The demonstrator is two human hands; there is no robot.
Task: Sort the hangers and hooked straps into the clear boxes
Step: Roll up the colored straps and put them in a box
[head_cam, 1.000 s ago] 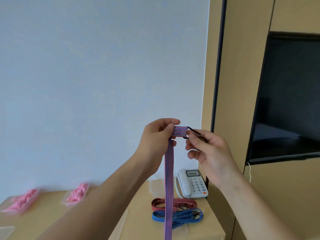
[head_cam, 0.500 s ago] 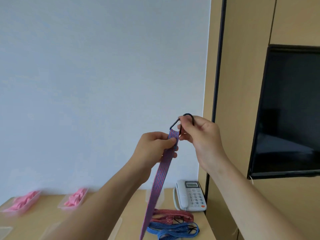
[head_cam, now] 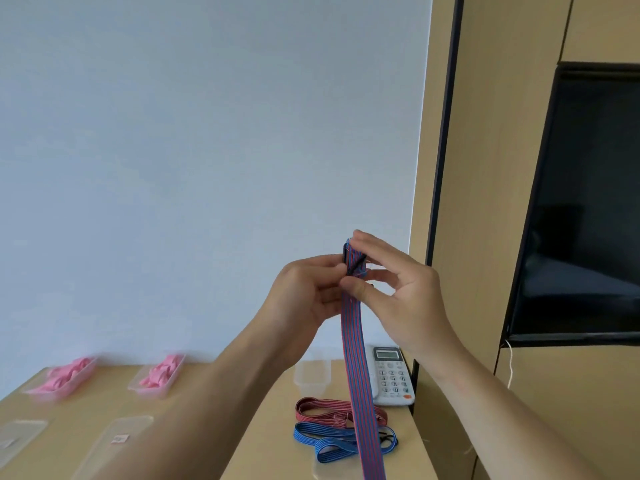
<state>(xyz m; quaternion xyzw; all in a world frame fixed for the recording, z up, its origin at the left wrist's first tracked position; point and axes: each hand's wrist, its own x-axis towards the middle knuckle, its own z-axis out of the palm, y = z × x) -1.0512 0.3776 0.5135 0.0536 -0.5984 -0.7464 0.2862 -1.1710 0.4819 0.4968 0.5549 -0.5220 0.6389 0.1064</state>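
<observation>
I hold a red-and-blue striped hooked strap (head_cam: 356, 358) up in front of me. My left hand (head_cam: 308, 296) pinches its top end from the left. My right hand (head_cam: 398, 292) pinches the same folded end from the right, thumb below and fingers above; the black hook is mostly hidden between the fingers. The strap hangs straight down past the bottom edge. On the wooden table (head_cam: 263, 427) below lie a red strap (head_cam: 329, 410) and a blue strap (head_cam: 329, 443). Two clear boxes with pink hangers (head_cam: 65, 375) (head_cam: 161, 374) stand at the back left.
An empty clear box (head_cam: 311, 374) stands by the wall, next to a white desk phone (head_cam: 389, 375). Clear lids or boxes (head_cam: 117, 441) (head_cam: 17, 438) lie at the front left. A dark screen (head_cam: 585, 209) is set in the wooden wall on the right.
The strap's top end has been folded over and the hook, which stuck up above my right fingers, is now tucked between both hands. The strap hangs straighter and further right.
</observation>
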